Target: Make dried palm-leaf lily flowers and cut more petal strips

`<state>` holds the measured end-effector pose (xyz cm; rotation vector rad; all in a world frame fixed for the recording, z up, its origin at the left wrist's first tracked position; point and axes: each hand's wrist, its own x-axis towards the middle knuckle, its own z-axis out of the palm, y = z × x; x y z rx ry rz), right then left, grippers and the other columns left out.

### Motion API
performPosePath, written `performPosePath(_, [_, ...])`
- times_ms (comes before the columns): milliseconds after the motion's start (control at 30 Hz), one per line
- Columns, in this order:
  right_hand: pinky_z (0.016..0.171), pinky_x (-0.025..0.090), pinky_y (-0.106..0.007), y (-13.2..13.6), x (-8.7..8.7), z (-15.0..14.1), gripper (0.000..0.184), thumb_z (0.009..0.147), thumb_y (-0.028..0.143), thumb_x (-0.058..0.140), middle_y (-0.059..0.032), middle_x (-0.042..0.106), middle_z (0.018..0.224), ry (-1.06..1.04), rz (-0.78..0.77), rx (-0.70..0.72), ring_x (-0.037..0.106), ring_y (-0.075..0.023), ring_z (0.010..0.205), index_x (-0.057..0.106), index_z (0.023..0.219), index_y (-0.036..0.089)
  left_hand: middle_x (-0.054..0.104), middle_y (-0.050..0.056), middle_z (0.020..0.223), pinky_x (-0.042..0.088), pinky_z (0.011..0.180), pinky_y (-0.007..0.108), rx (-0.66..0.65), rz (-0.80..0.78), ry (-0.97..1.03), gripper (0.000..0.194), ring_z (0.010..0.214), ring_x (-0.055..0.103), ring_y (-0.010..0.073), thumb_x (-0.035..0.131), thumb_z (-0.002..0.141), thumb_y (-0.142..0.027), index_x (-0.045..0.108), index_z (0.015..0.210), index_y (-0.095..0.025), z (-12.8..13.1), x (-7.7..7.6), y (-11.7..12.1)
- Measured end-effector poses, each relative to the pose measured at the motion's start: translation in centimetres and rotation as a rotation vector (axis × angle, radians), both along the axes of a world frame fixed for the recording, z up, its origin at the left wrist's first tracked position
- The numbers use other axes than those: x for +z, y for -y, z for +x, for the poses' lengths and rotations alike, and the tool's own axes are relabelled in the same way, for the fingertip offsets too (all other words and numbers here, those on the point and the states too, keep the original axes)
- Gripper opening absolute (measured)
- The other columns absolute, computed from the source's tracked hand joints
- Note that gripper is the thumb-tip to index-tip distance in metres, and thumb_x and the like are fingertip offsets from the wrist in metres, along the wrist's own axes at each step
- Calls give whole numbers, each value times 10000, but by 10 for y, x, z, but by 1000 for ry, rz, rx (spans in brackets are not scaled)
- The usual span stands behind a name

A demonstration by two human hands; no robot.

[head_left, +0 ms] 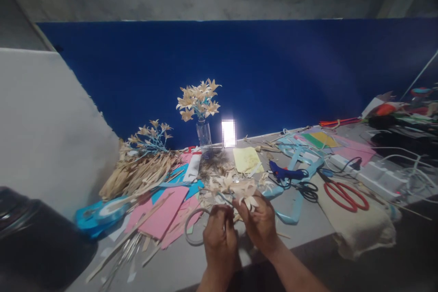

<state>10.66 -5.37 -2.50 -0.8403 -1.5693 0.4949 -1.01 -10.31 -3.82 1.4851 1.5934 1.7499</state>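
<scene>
My left hand [221, 237] is closed near the table's front edge, its fingers pinched round the thin stem of a handmade flower. Close beside it, my right hand [258, 221] is also closed, thumb and fingers just under the cream petals of this craft flower [249, 200]. A short bluish length of stem shows by the left fingertips; the rest is hidden by my hands. More pale petals [226, 182] lie just beyond. A roll of tape [191, 228] stands left of my left hand. Behind, a clear glass vase [204, 139] holds a bunch of finished cream flowers [198, 100].
Left lie dried husks [140, 175], blue-stemmed flowers [150, 139], pink paper [164, 212] and loose wires [128, 251]. Right are a blue glue gun [287, 172], red-handled scissors [347, 196] on cloth [359, 228], and a white power strip [372, 175]. A bright lamp [229, 133] glows behind.
</scene>
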Motion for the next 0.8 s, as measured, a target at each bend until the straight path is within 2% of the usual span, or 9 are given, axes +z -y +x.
performPosePath(67, [652, 487, -301, -3, 1, 2, 147, 870, 308, 640, -73, 691, 834, -25, -67, 144, 606, -194, 702, 719, 907, 189, 675, 52, 771, 477, 810, 339, 56, -21, 88, 63, 794, 612, 258, 698, 788, -259, 708, 727, -267, -2, 2, -4])
performPosePath(133, [614, 493, -281, -7, 5, 5, 349, 837, 326, 684, -73, 708, 954, -35, -193, 283, 595, -173, 682, 689, 1161, 195, 684, 34, 791, 476, 811, 333, 103, -68, 190, 48, 801, 615, 245, 712, 786, -287, 702, 754, -253, -5, 7, -9])
performPosePath(200, [607, 488, -265, -10, 7, 7, 419, 816, 310, 705, -61, 716, 967, -20, -313, 311, 582, -158, 665, 672, 1219, 199, 696, 23, 810, 483, 803, 321, 81, -87, 279, 87, 811, 626, 231, 712, 794, -317, 701, 795, -231, -8, 13, -15])
performPosePath(333, [618, 469, -260, -12, 3, 2, 231, 817, 355, 699, -46, 716, 798, -6, -386, 339, 584, -164, 658, 760, 929, 163, 702, 26, 790, 495, 785, 305, -9, -73, 314, 133, 803, 640, 214, 723, 778, -326, 711, 765, -194, -8, 22, -21])
performPosePath(433, [544, 426, -238, -11, 0, -4, 286, 846, 407, 658, -7, 629, 609, -77, -433, 412, 540, -139, 560, 735, 760, 145, 696, 29, 766, 496, 745, 287, -1, -74, 312, 148, 773, 640, 200, 729, 765, -317, 711, 706, -182, -2, 26, -21])
performPosePath(500, [508, 402, -228, -8, 0, -5, 297, 847, 405, 653, 11, 586, 554, -108, -439, 410, 511, -123, 508, 720, 721, 145, 706, 33, 795, 501, 732, 280, -5, -86, 358, 150, 770, 644, 193, 741, 755, -326, 727, 775, -177, 0, 30, -20])
performPosePath(600, [484, 392, -224, -5, 2, -4, 298, 848, 392, 649, 15, 567, 517, -113, -430, 406, 508, -120, 474, 703, 682, 151, 707, 22, 827, 508, 706, 265, -32, -79, 492, 260, 752, 645, 174, 779, 708, -315, 717, 920, -177, 2, 39, -19])
performPosePath(700, [468, 388, -222, -3, 2, -2, 336, 844, 426, 658, 12, 560, 496, -122, -438, 446, 511, -121, 456, 682, 652, 151, 685, 4, 770, 499, 686, 246, -71, -32, 538, 170, 734, 634, 158, 779, 679, -265, 677, 779, -174, 3, 46, -21])
performPosePath(800, [458, 391, -222, -2, 1, -2, 385, 822, 497, 676, 12, 559, 513, -160, -456, 499, 514, -119, 451, 662, 650, 153, 653, -7, 684, 492, 633, 254, -48, -39, 511, 146, 670, 613, 160, 763, 682, -266, 644, 704, -186, 4, 45, -21])
